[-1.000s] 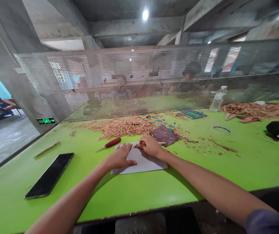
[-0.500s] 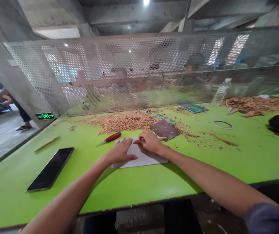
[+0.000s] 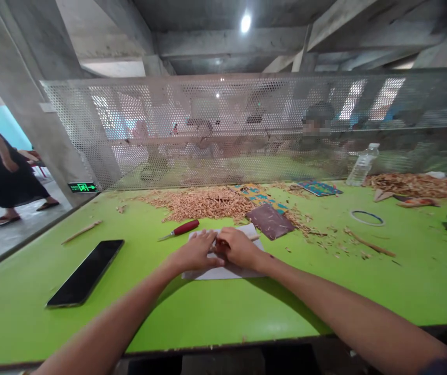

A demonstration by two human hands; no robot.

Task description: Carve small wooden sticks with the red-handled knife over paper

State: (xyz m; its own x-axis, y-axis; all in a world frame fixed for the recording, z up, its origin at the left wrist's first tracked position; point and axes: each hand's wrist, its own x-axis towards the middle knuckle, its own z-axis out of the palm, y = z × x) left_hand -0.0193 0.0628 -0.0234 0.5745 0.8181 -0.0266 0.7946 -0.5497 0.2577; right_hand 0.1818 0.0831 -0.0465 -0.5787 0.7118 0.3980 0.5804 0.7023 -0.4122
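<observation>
My left hand (image 3: 198,252) lies on a white sheet (image 3: 223,273) with its fingers stretched out and its thumb toward my right hand. Beside it, my right hand (image 3: 239,249) is closed over the sheet. The pale end of a thin wooden stick (image 3: 253,237) pokes out past its knuckles; the rest of the stick is hidden under the hand. A small knife with a red handle (image 3: 184,227) rests just beyond my left hand. Past my right hand is a square of brown sandpaper (image 3: 271,221) dusted with shavings.
Behind the hands, wood shavings (image 3: 203,202) are heaped before a perforated metal screen (image 3: 192,130). A phone (image 3: 86,273) and a carved stick (image 3: 81,232) lie left. Rightward are a ring (image 3: 367,217), another stick (image 3: 372,244) and a plastic bottle (image 3: 363,165). A person (image 3: 4,161) walks by at left.
My right hand has drawn slightly nearer, close against my left thumb and fingers. The view has tilted up a little. At left the passing person has come further into view.
</observation>
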